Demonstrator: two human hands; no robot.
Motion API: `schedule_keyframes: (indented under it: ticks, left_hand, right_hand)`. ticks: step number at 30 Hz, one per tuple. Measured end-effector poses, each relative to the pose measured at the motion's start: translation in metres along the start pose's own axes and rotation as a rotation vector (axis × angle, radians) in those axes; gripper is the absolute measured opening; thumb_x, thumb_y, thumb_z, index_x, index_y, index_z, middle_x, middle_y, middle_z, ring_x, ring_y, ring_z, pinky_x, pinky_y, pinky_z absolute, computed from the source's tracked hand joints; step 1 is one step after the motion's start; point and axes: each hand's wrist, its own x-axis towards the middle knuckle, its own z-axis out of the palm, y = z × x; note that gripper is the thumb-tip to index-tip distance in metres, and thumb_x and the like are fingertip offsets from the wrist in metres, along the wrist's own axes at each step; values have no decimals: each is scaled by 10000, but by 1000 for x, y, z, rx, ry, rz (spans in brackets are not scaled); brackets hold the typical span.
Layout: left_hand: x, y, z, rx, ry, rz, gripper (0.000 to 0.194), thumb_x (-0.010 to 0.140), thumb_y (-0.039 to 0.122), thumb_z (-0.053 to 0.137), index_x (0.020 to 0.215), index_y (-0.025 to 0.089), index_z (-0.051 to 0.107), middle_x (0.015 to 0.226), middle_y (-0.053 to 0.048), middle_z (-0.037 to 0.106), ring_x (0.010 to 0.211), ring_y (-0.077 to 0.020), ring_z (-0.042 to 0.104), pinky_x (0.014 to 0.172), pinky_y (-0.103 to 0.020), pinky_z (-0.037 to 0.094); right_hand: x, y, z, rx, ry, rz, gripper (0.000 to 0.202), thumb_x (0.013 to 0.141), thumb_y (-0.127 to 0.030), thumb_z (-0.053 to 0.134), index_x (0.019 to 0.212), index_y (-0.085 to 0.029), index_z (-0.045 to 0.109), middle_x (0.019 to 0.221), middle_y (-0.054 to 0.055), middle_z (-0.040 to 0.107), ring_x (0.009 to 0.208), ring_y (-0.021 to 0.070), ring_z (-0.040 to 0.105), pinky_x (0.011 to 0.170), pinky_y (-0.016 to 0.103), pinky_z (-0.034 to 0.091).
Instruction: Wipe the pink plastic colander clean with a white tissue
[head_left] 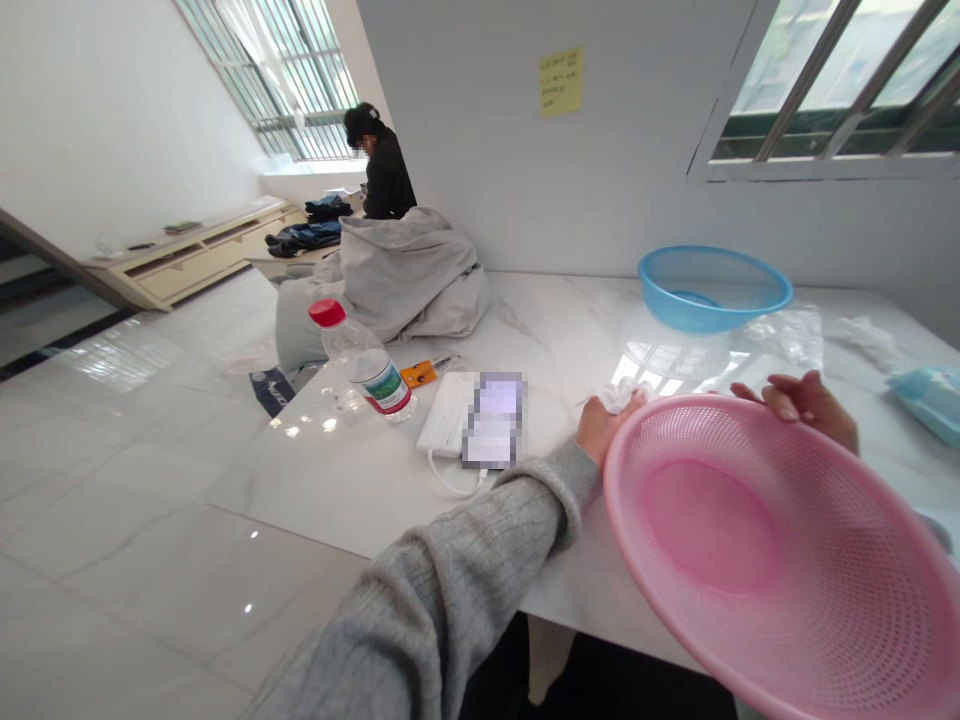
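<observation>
A pink plastic colander (712, 525), tilted with its inside facing me, fills the lower right of the view. My right hand (814, 405) is behind its far rim, fingers curled at the edge and gripping it. At the colander's left rim, my left hand (596, 425) is closed on a crumpled white tissue (621, 396); the colander hides part of this hand. Beyond my hands, a blue basin (716, 290) stands on the white marbled table (555, 310).
Left on the table are a phone (495, 420) cabled to a white power bank (442, 415), an orange item (418, 374) and a red-capped bottle (367, 365). A grey cloth heap (412, 275) lies behind. Clear plastic (795, 335) and a blue packet (930, 400) lie right. Another person (386, 170) is farther back.
</observation>
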Motion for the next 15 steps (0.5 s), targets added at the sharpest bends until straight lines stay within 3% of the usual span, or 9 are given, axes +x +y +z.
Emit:
schedule_keyframes:
  ticks: [5,11,15]
  left_hand:
    - [-2,3,-1,28,-32,-4,440,970,584,703,766,201,632,741,17,595,709,-128,565,685,-274,446]
    - [1,5,-1,149,-15,-23,391,999,511,686,778,190,653,804,-28,695,771,-160,649,722,-287,483]
    - [-2,8,0,252,-51,49,410,1033,510,640,765,200,640,873,-51,742,872,-187,715,832,-302,548]
  right_hand:
    - [7,7,-6,-9,-27,51,497,906,-714,701,819,-256,872,602,-3,306,828,250,640,871,440,547]
    - [21,12,-7,-1,123,150,721,1024,-740,416,728,-207,800,513,5,251,601,212,481,631,375,455]
    - [31,9,-21,1,-15,366,796,1089,-720,227,850,-193,774,570,-8,300,495,172,367,475,316,377]
